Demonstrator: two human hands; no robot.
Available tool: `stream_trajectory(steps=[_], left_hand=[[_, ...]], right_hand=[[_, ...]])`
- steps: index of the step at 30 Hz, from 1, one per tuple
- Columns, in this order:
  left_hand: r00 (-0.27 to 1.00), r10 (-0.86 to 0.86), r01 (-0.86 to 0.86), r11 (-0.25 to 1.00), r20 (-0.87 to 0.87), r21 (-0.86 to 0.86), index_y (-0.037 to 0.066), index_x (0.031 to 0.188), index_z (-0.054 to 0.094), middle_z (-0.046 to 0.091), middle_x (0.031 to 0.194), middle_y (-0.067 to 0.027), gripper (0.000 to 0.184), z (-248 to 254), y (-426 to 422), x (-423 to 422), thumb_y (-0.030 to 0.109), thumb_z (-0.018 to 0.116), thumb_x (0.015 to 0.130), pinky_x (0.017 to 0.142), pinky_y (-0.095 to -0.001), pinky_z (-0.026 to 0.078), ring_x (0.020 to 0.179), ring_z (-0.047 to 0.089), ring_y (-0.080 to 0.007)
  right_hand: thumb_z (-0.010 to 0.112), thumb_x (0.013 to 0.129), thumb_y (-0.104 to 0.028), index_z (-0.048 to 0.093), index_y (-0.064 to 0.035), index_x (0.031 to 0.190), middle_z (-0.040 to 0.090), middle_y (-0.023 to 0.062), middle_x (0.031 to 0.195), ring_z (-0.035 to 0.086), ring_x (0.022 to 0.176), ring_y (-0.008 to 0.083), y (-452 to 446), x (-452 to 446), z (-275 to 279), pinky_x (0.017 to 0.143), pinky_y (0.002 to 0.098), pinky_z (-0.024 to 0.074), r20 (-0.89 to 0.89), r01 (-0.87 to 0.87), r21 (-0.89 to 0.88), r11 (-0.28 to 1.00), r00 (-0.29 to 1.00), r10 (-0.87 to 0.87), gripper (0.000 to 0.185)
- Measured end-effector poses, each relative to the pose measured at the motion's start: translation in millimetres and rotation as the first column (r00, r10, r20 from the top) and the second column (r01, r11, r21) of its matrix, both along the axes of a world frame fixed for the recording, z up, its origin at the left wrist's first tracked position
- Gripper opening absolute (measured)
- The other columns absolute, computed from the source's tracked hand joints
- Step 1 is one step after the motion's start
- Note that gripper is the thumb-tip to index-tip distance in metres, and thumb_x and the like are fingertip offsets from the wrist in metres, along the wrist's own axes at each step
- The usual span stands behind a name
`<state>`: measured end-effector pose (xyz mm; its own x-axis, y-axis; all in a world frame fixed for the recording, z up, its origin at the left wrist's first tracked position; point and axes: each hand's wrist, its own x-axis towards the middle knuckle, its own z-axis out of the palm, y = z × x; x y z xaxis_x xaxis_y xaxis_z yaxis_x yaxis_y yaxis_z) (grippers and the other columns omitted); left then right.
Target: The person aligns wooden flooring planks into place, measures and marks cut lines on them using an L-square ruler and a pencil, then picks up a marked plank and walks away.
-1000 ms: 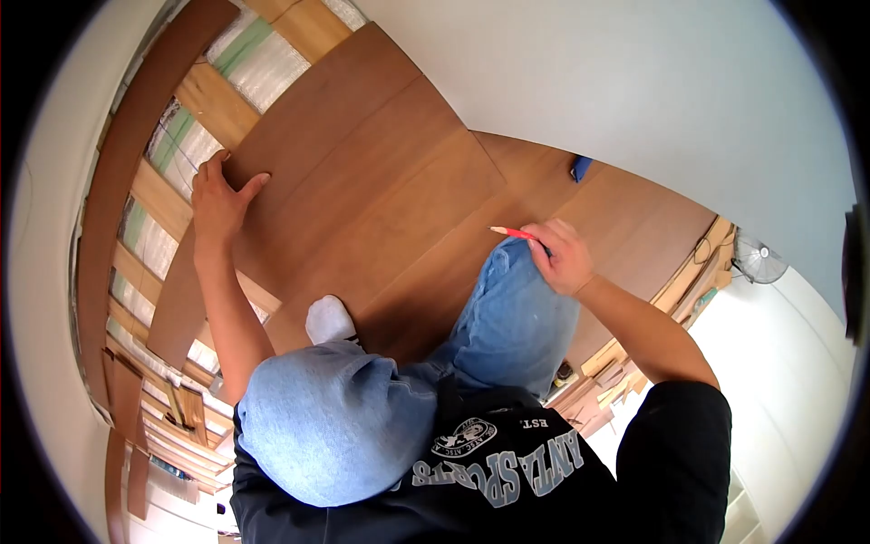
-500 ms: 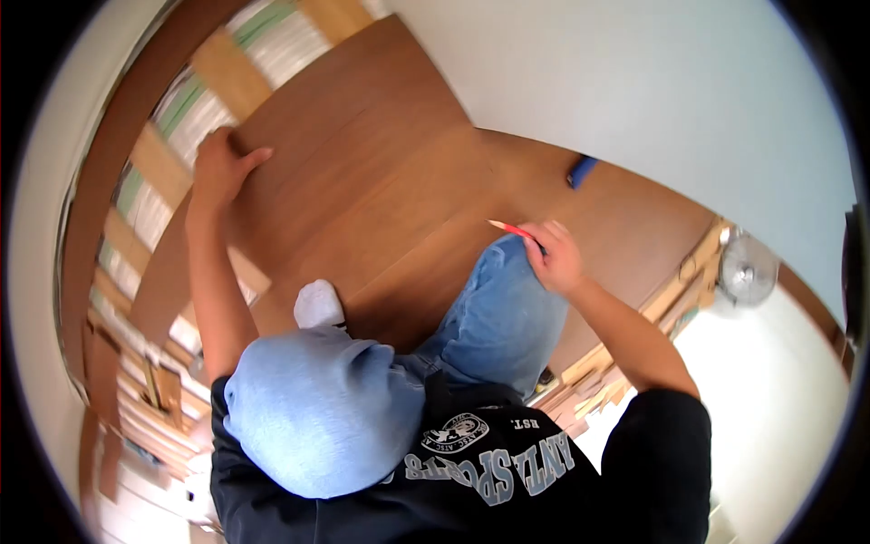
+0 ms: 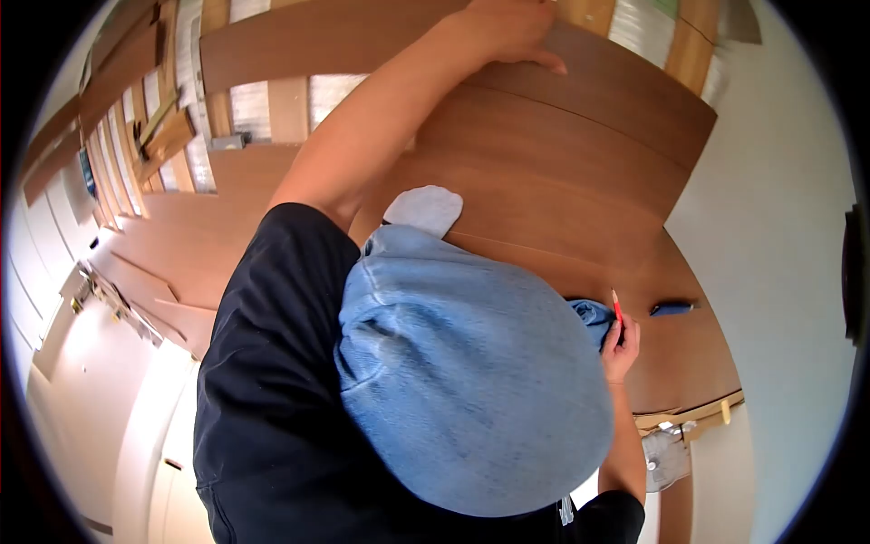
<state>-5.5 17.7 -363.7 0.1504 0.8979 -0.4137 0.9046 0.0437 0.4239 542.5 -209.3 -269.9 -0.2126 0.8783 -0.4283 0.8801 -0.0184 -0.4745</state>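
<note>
My left hand [image 3: 512, 32] is on a brown floorboard [image 3: 625, 100] at the top of the view. Its fingers curl at the board's far edge and the thumb reaches across the top face; part of the hand is cut off by the picture's edge. My right hand [image 3: 621, 354] pinches a red pencil [image 3: 618, 308], sharpened tip pointing away, beside my denim-covered leg [image 3: 589, 315]. Just right of that hand, a blue-and-black handled tool [image 3: 672, 308] lies on the laid flooring [image 3: 544, 199]; its kind is unclear.
Wooden battens [image 3: 288, 109] with shiny sheeting between them show beyond the boards. A pale wall [image 3: 779, 227] borders the right. Near the lower right stands a fan [image 3: 664, 458]. Loose board pieces [image 3: 145, 276] lie at left. My knee [image 3: 471, 363] fills the middle.
The view has swung round, so the boards now run across the top. My left hand is still at the floorboard's edge; my right hand still holds the pencil, its tip now pointing up the picture.
</note>
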Motion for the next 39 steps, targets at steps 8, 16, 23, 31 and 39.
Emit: stream_trajectory(steps=[8, 16, 23, 31, 39], left_hand=[[0.999, 0.026, -0.03, 0.992, 0.034, 0.121, -0.005, 0.138, 0.061, 0.068, 0.135, -0.0243, 0.089, 6.7, -12.6, -1.2, 0.062, 0.085, 0.086, 0.111, -0.0502, 0.052, 0.128, 0.067, -0.0405], [1.0, 0.018, -0.02, 0.98, 0.011, 0.198, -0.004, 0.132, 0.064, 0.069, 0.131, -0.0239, 0.084, -3.9, -17.8, -4.9, 0.061, 0.087, 0.085, 0.108, -0.0497, 0.054, 0.124, 0.068, -0.0422], [0.998, 0.036, -0.01, 0.918, -0.058, 0.396, -0.001, 0.125, 0.067, 0.072, 0.11, -0.0184, 0.077, -1.6, -15.8, 7.1, 0.061, 0.086, 0.084, 0.091, -0.0498, 0.057, 0.105, 0.069, -0.0416], [0.996, 0.021, -0.042, 0.97, 0.088, 0.241, -0.003, 0.136, 0.067, 0.07, 0.128, -0.0212, 0.076, -27.8, 5.5, -9.1, 0.049, 0.09, 0.086, 0.103, -0.0486, 0.054, 0.12, 0.066, -0.0426], [0.984, 0.114, -0.06, 0.933, -0.136, 0.354, 0.005, 0.142, 0.066, 0.066, 0.137, -0.019, 0.068, -27.3, 1.4, -32.0, 0.041, 0.09, 0.088, 0.11, -0.0505, 0.05, 0.13, 0.061, -0.0392]], right_hand=[[0.062, 0.111, -0.015, 0.069, 0.0012, 0.125, 0.067, 0.0183, 0.109, 0.066, 0.097, 0.036, -2.2, 0.9, -2.1, 0.087, 0.0406, 0.0546, 0.077, 0.038, -0.006, 0.999, 0.996, -0.038, 0.023], [0.062, 0.11, -0.014, 0.072, -0.0006, 0.123, 0.069, 0.0178, 0.109, 0.068, 0.099, 0.0345, -8.8, -5.5, -2.5, 0.088, 0.0406, 0.0556, 0.099, 0.104, 0.023, 0.994, 0.989, -0.106, 0.021], [0.068, 0.103, -0.01, 0.075, -0.0053, 0.118, 0.072, 0.0168, 0.104, 0.069, 0.098, 0.0366, 6.5, -11.7, 9.4, 0.086, 0.0444, 0.0555, 0.042, 0.025, 0.057, 0.998, 0.999, -0.027, 0.017], [0.072, 0.099, -0.007, 0.076, -0.006, 0.116, 0.073, 0.0131, 0.105, 0.068, 0.099, 0.0365, 7.8, -8.5, 11.6, 0.089, 0.0446, 0.0555, -0.005, 0.084, 0.1, 0.991, 0.996, -0.084, 0.018], [0.072, 0.098, -0.008, 0.075, -0.0066, 0.118, 0.072, 0.0127, 0.102, 0.067, 0.097, 0.0355, 6.6, -0.3, 5.7, 0.09, 0.0446, 0.0544, -0.084, 0.062, 0.107, 0.992, 0.995, -0.053, 0.02]])
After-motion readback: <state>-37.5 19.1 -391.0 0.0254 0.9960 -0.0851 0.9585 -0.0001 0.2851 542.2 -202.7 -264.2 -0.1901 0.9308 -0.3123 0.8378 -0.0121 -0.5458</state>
